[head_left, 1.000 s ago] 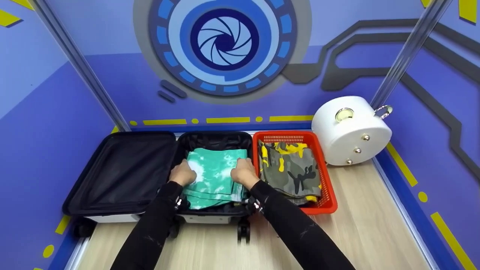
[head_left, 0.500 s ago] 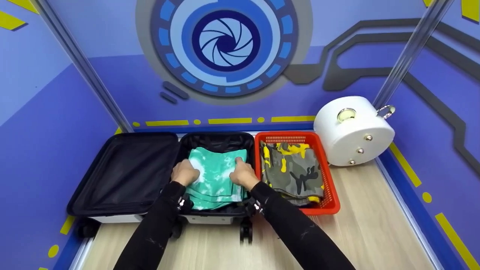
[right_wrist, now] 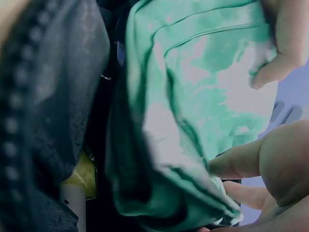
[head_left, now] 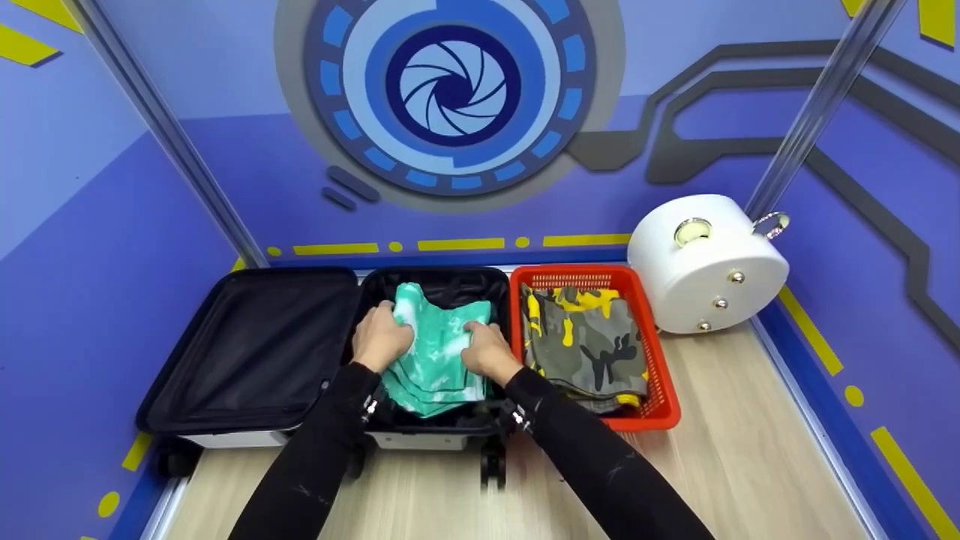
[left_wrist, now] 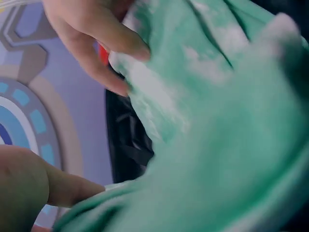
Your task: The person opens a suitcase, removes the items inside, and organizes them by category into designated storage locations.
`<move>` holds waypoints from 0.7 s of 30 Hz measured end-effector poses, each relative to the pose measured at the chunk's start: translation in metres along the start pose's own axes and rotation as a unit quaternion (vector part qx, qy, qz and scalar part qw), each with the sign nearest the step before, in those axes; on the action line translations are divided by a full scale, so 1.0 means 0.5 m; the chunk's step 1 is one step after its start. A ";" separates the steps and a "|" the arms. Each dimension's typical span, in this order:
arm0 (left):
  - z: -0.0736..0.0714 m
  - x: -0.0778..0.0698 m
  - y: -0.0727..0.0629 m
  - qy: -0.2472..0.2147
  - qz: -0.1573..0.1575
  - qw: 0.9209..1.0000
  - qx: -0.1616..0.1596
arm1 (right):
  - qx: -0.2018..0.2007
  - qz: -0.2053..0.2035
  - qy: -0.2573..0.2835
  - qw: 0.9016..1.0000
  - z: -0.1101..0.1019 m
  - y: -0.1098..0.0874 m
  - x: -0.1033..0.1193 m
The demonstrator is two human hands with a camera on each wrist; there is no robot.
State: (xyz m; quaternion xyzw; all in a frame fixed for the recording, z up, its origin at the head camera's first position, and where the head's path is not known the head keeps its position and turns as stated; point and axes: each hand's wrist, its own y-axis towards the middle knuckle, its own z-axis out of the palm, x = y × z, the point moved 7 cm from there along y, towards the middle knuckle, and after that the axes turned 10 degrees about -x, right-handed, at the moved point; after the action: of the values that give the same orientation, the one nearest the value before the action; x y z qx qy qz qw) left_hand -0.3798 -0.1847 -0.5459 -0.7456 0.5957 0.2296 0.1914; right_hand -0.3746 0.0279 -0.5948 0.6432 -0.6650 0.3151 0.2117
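Note:
A folded green-and-white tie-dye cloth garment [head_left: 435, 352] lies in layers within the open black-lined suitcase [head_left: 416, 441]. My left hand [head_left: 382, 339] grips its left side, where the far corner is drawn up into a peak. On the opposite side, my right hand [head_left: 489, 352] pinches the right edge, its thumb on top. In the right wrist view, the fingers [right_wrist: 236, 162] hold the fabric's edge, and the layers bulge into loose folds. The left wrist view shows the cloth blurred and bunched close to the camera.
The suitcase's lid half [head_left: 247, 345] lies open at left. A red basket [head_left: 658, 390] with folded camouflage clothing [head_left: 589, 341] stands close on the right. Behind it leans a round white bag [head_left: 705, 262]. A yellow item [right_wrist: 85, 176] shows beside dark mesh.
My left hand has moved up and to the right, lifting and pulling the cloth's left side inward. The cloth looks narrower and more creased. My right hand has barely moved.

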 end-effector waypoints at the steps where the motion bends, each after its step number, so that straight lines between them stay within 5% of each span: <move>1: -0.005 -0.005 -0.003 -0.007 0.002 1.000 -0.002 | 0.000 -0.008 0.000 1.000 -0.002 -0.001 0.002; 12: -0.060 -0.077 -0.027 -0.060 0.031 0.997 -0.048 | -0.050 -0.002 0.061 0.997 -0.097 -0.002 0.014; 21: -0.068 -0.157 -0.060 -0.171 0.077 0.981 -0.042 | -0.080 -0.007 0.140 0.987 -0.220 -0.008 -0.017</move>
State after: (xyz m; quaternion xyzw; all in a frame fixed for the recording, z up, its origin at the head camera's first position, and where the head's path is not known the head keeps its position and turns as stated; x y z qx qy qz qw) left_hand -0.3614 -0.1343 -0.4726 -0.6544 0.6000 0.3925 0.2404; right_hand -0.3838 0.1101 -0.5217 0.5786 -0.6473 0.3465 0.3553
